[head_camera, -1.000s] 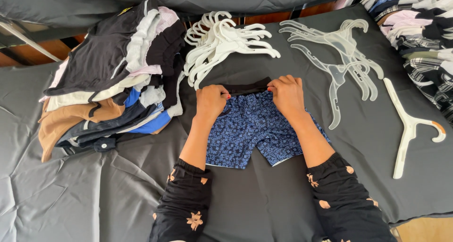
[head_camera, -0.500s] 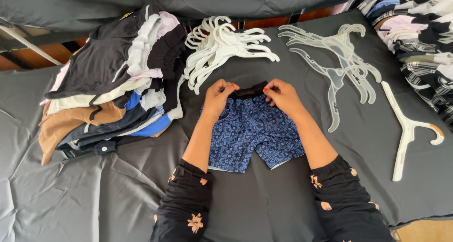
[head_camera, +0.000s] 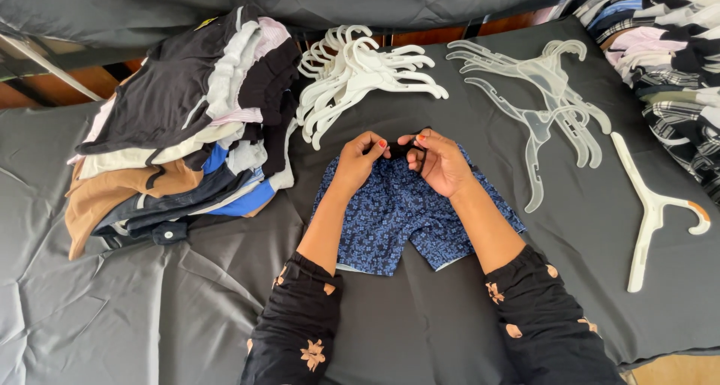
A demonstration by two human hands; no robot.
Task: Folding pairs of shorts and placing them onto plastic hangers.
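Head view looked straight down on a dark grey sheet [head_camera: 150, 302] spread as a work surface, with a pair of blue patterned shorts [head_camera: 397, 212] lying near its centre. The left hand [head_camera: 358, 160] and the right hand [head_camera: 439, 160] met at the black waistband [head_camera: 399, 149], at 12 o'clock of the garment, and both pinched it between thumb and fingertips, bunching the band into a short gathered strip between them. Held that way, the top edge seemed drawn in narrow while the rest of the cloth lay flat on the sheet under the forearms.

The shorts' long axis ran from 12 to 6 o'clock, waist pointing away from the person and the two leg openings toward them, a pale lining edge showing at the hems.

At 10 o'clock of the shorts sat a tall stack of folded clothes [head_camera: 180, 130], leaning slightly, close enough to touch the garment's left side or nearly so. At 12 o'clock a fan of white plastic hangers [head_camera: 360, 70] lay hooks outward, within easy reach. At 1 to 2 o'clock lay a bunch of clear hangers [head_camera: 547, 92], and at 3 o'clock a single white hanger [head_camera: 652, 205] lay apart. More folded checked clothing [head_camera: 675, 55] filled the corner at 2 o'clock.
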